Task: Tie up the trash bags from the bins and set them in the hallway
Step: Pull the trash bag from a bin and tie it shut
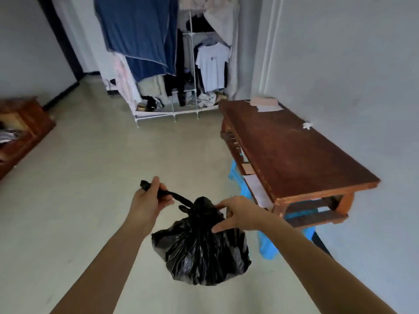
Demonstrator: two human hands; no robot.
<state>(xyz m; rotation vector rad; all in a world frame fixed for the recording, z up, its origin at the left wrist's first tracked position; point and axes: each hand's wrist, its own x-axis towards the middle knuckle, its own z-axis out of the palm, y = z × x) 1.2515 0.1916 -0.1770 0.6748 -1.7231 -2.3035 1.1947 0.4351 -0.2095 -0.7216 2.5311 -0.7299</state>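
A full black trash bag [199,248] hangs in the air in front of me, its neck gathered into a knot at the top. My left hand [148,201] grips a twisted black tail of the bag that runs out to the upper left of the knot. My right hand [238,214] is at the right side of the bag's neck, with thumb and fingers spread and touching the plastic. Whether it pinches a strip there is hidden by the hand.
A dark wooden table [292,152] stands to the right against the wall, with something of blue plastic [267,245] under it. A clothes rack [176,64] with hanging garments fills the back. A wooden bed frame [20,132] sits at left. A dark doorway [61,41] lies at back left.
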